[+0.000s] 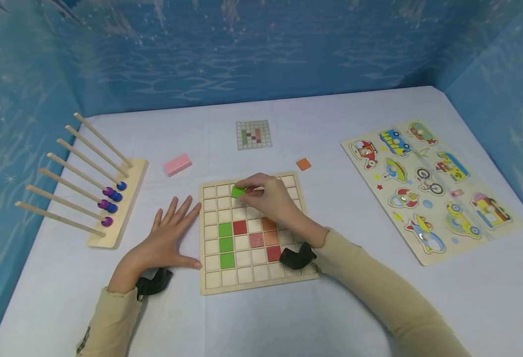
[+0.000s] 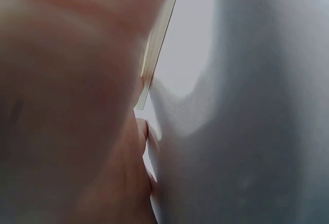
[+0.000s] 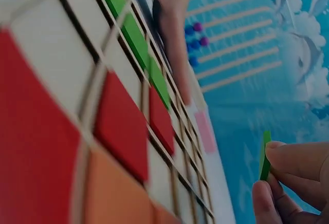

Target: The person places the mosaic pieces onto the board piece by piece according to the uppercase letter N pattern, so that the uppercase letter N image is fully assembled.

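Note:
A square wooden grid board (image 1: 254,285) lies on the white table, with green, red and orange tiles set in some of its cells. My right hand (image 1: 272,198) pinches a green tile (image 1: 237,192) between thumb and fingers over the board's upper rows. The right wrist view shows this green tile (image 3: 265,154) held on edge, apart from the board. My left hand (image 1: 167,240) lies with fingers spread at the board's left edge, its thumb tip touching the frame. In the left wrist view the palm (image 2: 67,106) fills much of the picture, blurred.
A small pattern card (image 1: 254,135) lies behind the board. Beside it are a loose orange tile (image 1: 303,164) and a pink block (image 1: 177,164). On the left stands a pegged bead rack (image 1: 127,213) with blue and purple beads; a vehicle puzzle board (image 1: 426,203) lies to the right.

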{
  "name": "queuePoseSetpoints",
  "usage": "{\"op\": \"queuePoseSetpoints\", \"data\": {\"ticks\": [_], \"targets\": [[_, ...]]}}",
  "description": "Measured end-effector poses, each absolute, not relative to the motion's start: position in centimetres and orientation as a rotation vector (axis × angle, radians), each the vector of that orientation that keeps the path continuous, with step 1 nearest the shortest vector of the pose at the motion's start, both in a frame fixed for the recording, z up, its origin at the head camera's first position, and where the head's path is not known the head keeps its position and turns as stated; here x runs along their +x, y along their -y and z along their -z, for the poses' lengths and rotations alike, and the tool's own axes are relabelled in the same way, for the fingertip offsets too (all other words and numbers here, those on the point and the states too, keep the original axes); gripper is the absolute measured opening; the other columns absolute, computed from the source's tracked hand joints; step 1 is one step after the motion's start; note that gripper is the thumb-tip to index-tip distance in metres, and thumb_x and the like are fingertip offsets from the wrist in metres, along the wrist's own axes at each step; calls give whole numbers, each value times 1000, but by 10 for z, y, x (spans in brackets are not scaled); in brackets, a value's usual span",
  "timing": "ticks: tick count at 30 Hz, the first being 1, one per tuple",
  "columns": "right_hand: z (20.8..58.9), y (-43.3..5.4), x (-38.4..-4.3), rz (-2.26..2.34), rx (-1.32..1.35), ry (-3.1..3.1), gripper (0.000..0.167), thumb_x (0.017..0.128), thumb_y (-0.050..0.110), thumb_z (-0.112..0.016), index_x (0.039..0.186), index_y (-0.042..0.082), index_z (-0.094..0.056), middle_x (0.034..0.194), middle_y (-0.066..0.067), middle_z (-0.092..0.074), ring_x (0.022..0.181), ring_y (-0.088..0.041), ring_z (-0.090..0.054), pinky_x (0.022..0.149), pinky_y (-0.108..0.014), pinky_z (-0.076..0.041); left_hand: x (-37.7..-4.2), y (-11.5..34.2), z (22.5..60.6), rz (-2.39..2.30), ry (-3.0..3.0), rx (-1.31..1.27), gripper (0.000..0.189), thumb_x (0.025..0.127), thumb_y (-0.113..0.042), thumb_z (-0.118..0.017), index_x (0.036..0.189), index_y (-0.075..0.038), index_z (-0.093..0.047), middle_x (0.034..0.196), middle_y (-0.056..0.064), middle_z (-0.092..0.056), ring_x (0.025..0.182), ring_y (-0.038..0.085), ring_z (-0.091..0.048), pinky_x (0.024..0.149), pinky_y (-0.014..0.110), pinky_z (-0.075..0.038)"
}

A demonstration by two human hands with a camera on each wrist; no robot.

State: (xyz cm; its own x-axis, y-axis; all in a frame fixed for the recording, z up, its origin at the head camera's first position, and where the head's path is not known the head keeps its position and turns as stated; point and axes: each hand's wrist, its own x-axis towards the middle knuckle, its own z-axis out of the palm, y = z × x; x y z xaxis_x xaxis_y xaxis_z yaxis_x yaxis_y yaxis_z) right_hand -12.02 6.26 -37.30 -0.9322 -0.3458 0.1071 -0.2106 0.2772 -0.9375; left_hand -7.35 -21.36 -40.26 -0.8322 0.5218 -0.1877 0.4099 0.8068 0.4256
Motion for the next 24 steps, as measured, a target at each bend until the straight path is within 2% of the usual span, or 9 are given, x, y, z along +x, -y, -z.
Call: {"op": "queuePoseSetpoints", "data": {"ticks": [10, 24], "targets": [[389, -35, -114, 1516, -568, -2396, 23, 82, 2, -71, 105, 5, -70, 101, -2, -62, 87, -9, -60, 75, -19, -48, -74, 214, 401, -538, -2684, 718, 127, 57, -70, -73, 152, -17, -7, 155, 11, 5, 137, 33, 18, 101, 59, 12], [394, -30, -113, 1318, -807, -2540, 22, 80, 1, -73, 102, 4, -71, 97, -3, -64, 84, -11, -58, 73, -18, -45, -74, 213, 400, -535, -2685, 722, 127, 57, -70, -73, 152, -15, -8, 155, 12, 5, 137, 33, 18, 101, 59, 11]]}}
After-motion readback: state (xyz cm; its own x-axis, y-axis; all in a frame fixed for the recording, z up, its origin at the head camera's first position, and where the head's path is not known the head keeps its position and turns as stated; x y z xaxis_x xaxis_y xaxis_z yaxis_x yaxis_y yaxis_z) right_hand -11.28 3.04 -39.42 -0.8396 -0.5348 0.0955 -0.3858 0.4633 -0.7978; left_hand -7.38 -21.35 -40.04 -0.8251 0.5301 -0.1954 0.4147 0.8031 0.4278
